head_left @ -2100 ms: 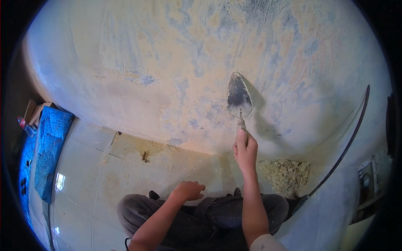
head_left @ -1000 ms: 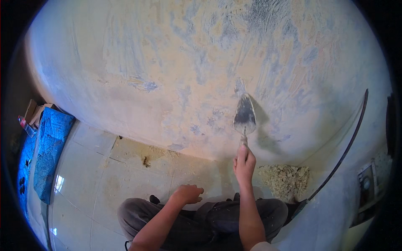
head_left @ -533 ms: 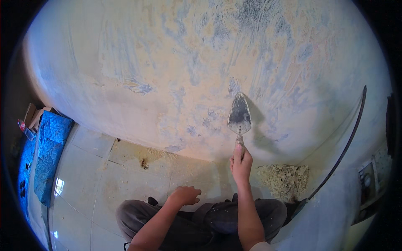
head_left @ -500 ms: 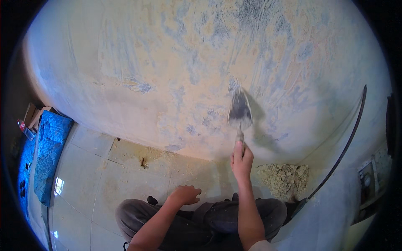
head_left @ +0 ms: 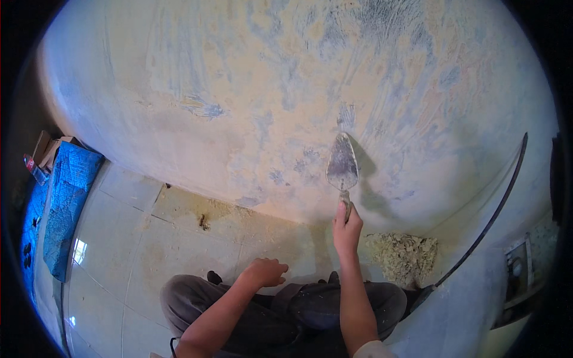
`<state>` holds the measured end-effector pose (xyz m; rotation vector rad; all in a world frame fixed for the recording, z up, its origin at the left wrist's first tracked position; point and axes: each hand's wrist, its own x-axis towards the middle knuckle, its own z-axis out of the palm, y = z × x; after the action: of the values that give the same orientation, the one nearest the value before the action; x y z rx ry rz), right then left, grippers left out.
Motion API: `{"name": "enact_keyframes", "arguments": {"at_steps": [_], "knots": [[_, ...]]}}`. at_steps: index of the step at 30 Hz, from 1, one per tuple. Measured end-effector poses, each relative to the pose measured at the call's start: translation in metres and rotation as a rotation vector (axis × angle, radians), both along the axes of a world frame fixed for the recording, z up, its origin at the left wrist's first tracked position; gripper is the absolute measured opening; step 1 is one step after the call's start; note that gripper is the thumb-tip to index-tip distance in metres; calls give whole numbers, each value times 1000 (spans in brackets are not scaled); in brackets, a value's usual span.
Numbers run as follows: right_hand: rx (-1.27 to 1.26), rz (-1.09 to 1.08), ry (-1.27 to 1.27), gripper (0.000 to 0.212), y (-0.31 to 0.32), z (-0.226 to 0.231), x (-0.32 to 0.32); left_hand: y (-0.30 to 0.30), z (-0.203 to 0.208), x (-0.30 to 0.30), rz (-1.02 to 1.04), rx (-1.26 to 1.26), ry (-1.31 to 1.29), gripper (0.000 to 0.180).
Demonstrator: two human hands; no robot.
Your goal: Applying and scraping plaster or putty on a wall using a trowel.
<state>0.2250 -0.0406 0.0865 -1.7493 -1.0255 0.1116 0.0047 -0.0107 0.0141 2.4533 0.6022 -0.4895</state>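
My right hand point(head_left: 347, 228) is wrapped round the handle of a pointed trowel point(head_left: 342, 164), its thumb lying along the top. The leaf-shaped blade is greyish with pale residue and points up the wall point(head_left: 239, 137), its tip just below a small scraped grey patch point(head_left: 347, 114). Cream coating covers much of the wall, broken by scraped bluish-grey areas. Loosely curled and holding nothing, my left hand point(head_left: 267, 273) hovers above my knees, away from the wall.
Flaky scrapings point(head_left: 407, 258) are heaped at the wall's foot on the right, near a long dark rod point(head_left: 492, 209) leaning there. Crumbs and a brown bit point(head_left: 204, 222) lie on the tiled floor point(head_left: 119, 232). Blue foil-like sheeting point(head_left: 71, 209) and a plastic bottle point(head_left: 37, 171) are at left.
The trowel's tip has dropped slightly down the wall, away from the scraped patch, with my right hand moving a little lower. My left hand has barely moved. The view has shifted slightly.
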Motion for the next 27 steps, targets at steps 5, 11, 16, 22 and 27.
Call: {"name": "enact_keyframes", "arguments": {"at_steps": [5,11,16,22,27], "knots": [[-14,46,-72,35,8,7,15,0,0,1,7,-5,1,38],[-29,48,-2,34,-1,5,3,0,-1,0,41,-8,-10,38],[-16,122,-50,34,16,17,9,-2,-3,1,8,-12,-9,38],[-51,150,22,40,-10,-1,8,1,0,-1,38,37,17,38],[23,353,634,44,-38,-74,-17,-3,-4,0,27,14,6,38]]}}
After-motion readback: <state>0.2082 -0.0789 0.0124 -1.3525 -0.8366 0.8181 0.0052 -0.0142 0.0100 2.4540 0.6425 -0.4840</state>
